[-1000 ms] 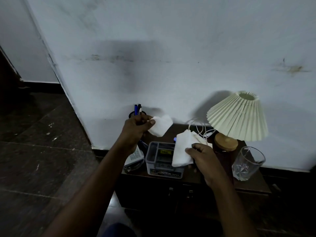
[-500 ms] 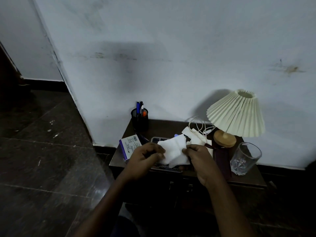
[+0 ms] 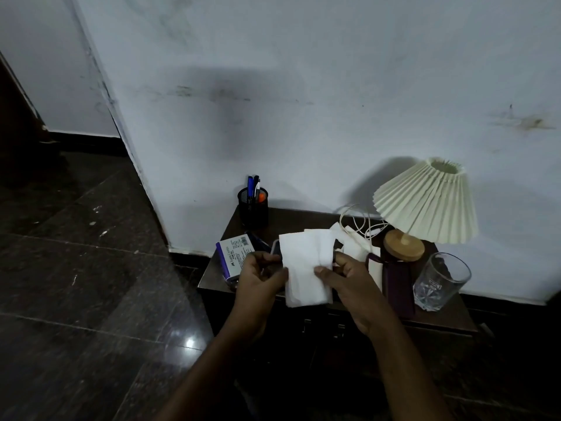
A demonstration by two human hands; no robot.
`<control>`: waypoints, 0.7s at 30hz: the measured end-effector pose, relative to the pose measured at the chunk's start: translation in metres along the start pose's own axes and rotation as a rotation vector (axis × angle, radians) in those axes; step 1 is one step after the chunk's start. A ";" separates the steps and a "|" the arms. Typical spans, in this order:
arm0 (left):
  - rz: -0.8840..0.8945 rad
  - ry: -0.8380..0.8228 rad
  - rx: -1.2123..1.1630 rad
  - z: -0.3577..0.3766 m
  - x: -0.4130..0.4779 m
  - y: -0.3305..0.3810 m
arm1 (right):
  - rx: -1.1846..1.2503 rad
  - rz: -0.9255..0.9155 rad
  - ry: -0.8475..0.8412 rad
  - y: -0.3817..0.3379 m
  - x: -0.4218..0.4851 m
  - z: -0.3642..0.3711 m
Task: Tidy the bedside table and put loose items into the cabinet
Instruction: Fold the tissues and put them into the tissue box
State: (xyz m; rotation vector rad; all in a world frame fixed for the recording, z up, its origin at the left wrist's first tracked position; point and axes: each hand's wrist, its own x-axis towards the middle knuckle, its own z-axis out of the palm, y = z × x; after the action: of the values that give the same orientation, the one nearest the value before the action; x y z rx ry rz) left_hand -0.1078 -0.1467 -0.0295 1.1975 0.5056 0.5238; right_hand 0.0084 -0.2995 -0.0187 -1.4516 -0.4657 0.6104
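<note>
Both hands meet on a white tissue (image 3: pixel 305 270) held over the bedside table (image 3: pixel 303 215); the left hand (image 3: pixel 259 288) pinches its left edge between thumb and curled fingers; the right hand (image 3: pixel 356 287) grips its right side, thumb on the front, fingers hidden behind the paper; we cannot tell whether this is one sheet or several. Just past the left thumb a grey rim (image 3: pixel 275 247) shows, the rest of that thing covered by the tissue. Left of the left hand lies a white-and-purple box (image 3: pixel 233 253), its near end behind the knuckles, its print too small to read; beyond it a black pen holder (image 3: pixel 253 209) stands at the wall. Beyond the right hand we see more white paper (image 3: pixel 353 247) and a looped white cable (image 3: pixel 359 221), its ends lost under the pleated lamp (image 3: pixel 425 202); right of that hand lies a dark purple flat item (image 3: pixel 397 287), wallet or case unclear, then a glass (image 3: pixel 440 281). Below the hands the cabinet (image 3: pixel 321 338) is too dark to read.
</note>
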 end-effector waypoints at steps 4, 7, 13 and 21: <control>-0.180 0.041 -0.208 0.009 0.007 0.019 | -0.054 -0.025 -0.043 -0.003 -0.003 0.000; -0.158 0.109 -0.124 0.013 0.010 0.029 | -0.225 -0.093 0.180 -0.007 -0.002 0.001; 0.280 0.243 0.306 0.016 0.008 0.038 | -0.682 -0.581 0.737 -0.021 -0.013 0.015; 0.179 0.102 0.205 0.022 0.010 0.033 | -0.217 -0.411 0.252 -0.029 -0.018 0.038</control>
State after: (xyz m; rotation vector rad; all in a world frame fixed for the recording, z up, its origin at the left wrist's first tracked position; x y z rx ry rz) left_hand -0.0901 -0.1478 0.0078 1.4254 0.5520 0.7012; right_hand -0.0266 -0.2825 0.0144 -1.5544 -0.6218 0.0480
